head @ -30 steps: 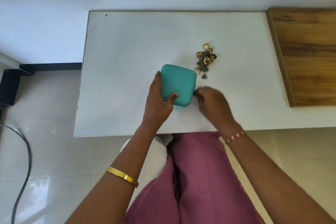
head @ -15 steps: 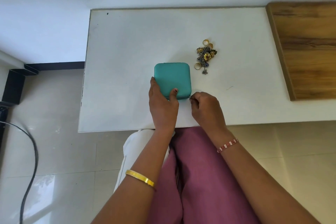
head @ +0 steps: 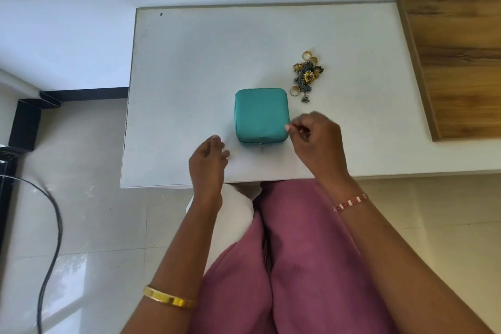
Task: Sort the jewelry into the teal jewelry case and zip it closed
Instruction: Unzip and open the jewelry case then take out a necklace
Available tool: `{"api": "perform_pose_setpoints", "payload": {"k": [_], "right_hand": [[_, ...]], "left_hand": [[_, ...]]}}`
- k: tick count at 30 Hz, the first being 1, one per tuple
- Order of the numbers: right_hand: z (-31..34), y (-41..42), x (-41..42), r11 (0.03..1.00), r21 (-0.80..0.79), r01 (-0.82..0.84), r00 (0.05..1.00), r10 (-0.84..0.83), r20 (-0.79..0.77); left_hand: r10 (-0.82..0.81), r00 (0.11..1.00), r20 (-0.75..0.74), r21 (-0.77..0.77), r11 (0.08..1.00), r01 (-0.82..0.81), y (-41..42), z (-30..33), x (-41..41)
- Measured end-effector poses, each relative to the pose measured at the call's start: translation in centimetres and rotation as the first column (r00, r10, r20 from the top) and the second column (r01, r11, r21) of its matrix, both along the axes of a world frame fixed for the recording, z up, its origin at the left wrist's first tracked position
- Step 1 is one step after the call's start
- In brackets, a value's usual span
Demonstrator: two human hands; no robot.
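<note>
Two hands hover over the white counter (head: 189,62): left hand (head: 207,161) loosely open beside the closed teal jewelry case (head: 260,114), right hand (head: 318,141) pinching at its right edge. Tangled jewelry (head: 307,75) lies just beyond. No readable writing shows.

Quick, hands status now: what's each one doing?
Left hand: open, holding nothing, apart from the teal case.
Right hand: fingers pinched at the case's right edge; what it pinches cannot be told.
</note>
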State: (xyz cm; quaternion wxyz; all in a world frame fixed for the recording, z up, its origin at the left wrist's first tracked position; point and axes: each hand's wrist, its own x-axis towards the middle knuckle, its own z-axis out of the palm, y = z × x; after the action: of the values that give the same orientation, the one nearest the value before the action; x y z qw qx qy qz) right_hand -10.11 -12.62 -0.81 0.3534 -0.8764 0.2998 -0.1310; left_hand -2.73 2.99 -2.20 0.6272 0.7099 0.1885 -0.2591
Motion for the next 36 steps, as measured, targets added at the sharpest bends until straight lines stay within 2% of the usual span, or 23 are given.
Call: {"api": "perform_pose_setpoints", "payload": {"k": [1, 4, 6, 9, 12, 23, 32, 36], "right_hand": [[0.1, -0.1, 0.5, 0.999, -0.021, -0.04, 0.999, 0.04, 0.009], [-0.4, 0.0, 1.9, 0.982, 0.01, -0.191, 0.976, 0.191, -0.103], [-0.6, 0.3, 2.2, 0.982, 0.029, -0.189, 0.975, 0.191, -0.113], [-0.7, 0.3, 2.1, 0.983, 0.044, -0.18, 0.978, 0.184, -0.094], [-0.7, 0.1, 1.9, 0.979, 0.066, -0.192, 0.977, 0.197, -0.086], [-0.8, 0.0, 2.0, 0.975, 0.091, -0.204, 0.974, 0.212, -0.078], [-0.7, -0.3, 2.1, 0.964, 0.119, -0.237, 0.965, 0.248, -0.083], [-0.6, -0.5, 2.2, 0.955, 0.19, -0.227, 0.969, 0.242, -0.057]], "left_hand": [[-0.012, 1.0, -0.026, -0.006, 1.0, 0.012, 0.1, -0.2, -0.4], [-0.154, 0.983, -0.097, 0.003, 0.988, 0.155, -1.0, -0.3, -1.8], [-0.235, 0.965, -0.118, 0.039, 0.97, 0.241, -2.1, -0.2, -2.6], [-0.298, 0.953, -0.052, 0.151, 0.941, 0.302, -3.7, -0.2, -3.1], [-0.302, 0.953, 0.034, 0.23, 0.93, 0.287, -4.8, -0.3, -3.2], [-0.218, 0.955, 0.2, 0.284, 0.946, 0.157, -4.0, -0.3, -2.6], [-0.427, 0.851, 0.306, 0.509, 0.829, 0.232, 0.1, -1.5, 1.5], [-0.411, 0.859, 0.305, 0.477, 0.847, 0.236, -0.6, -1.2, 3.1]]}}
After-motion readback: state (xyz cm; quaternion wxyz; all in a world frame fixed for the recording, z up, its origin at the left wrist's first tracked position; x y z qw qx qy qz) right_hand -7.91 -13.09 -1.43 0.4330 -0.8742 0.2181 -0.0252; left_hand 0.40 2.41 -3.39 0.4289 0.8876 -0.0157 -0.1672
